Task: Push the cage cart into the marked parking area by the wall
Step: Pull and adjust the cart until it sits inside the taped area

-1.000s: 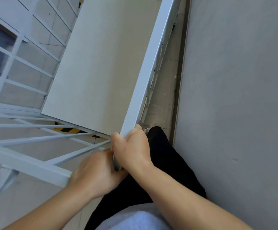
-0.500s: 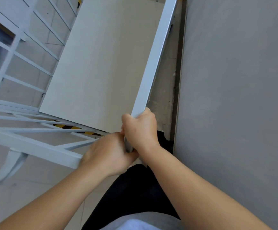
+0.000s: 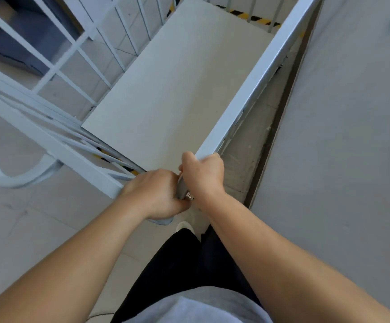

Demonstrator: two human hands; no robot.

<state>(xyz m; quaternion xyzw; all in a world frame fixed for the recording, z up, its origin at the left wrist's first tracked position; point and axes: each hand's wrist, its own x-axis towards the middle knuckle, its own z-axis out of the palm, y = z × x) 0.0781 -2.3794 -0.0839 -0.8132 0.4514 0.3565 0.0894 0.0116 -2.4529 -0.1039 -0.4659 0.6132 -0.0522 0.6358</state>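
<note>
The white cage cart [image 3: 254, 82] fills the upper half of the view, seen from above, with a pale flat base panel [image 3: 177, 89] inside its barred sides. My right hand [image 3: 203, 176] is closed around the near end of the cart's right top rail. My left hand [image 3: 156, 194] grips the cart's near corner just beside it, the two hands touching. Yellow-and-black marking tape [image 3: 252, 17] shows on the floor beyond the cart's far end, and a short piece [image 3: 110, 157] shows under its near edge. The cart's right side runs close along the grey wall [image 3: 340, 136].
A narrow strip of floor [image 3: 252, 145] separates the cart from the wall. A curved white bar [image 3: 26, 176] sticks out at the cart's lower left. My dark trousers and a light shoe [image 3: 184, 224] are below the hands. Pale tiled floor [image 3: 26, 229] lies to the left.
The cart has rolled forward and away from me; more of the far marking tape has come into view. Both hands keep the same hold on its near right corner.
</note>
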